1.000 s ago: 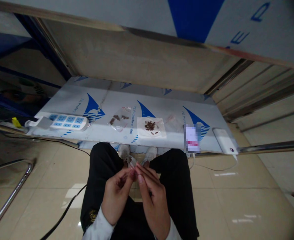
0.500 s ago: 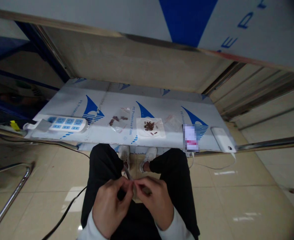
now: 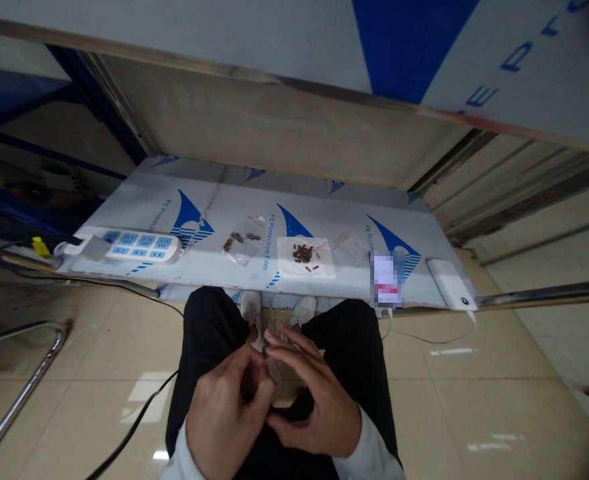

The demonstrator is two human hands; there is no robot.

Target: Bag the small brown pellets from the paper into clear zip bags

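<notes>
Over my lap, my left hand [image 3: 230,408] pinches a small clear plastic bag [image 3: 275,373] between thumb and fingers. My right hand [image 3: 321,397] is beside the bag with thumb and fingers apart; whether its fingertips touch the plastic I cannot tell. Beyond my knees, on the film-covered shelf, a white paper sheet [image 3: 328,264] bears a pile of brown capsules [image 3: 303,254]. Left of the paper lie clear bags [image 3: 244,251] with brown capsules in them. Another clear bag [image 3: 350,248], flat and seemingly without contents, lies to its right.
A white power strip [image 3: 141,246] sits at the shelf's left end. Right of the bags lie a phone [image 3: 387,279] with a blurred screen and a white power bank [image 3: 449,283], joined by a cable. Another film-covered panel [image 3: 299,40] overhangs above. A metal tube frame [image 3: 29,380] stands at left.
My right hand has let go its pinch and spread its fingers, moving slightly right. The left hand still pinches the bag. The view has shifted a little.
</notes>
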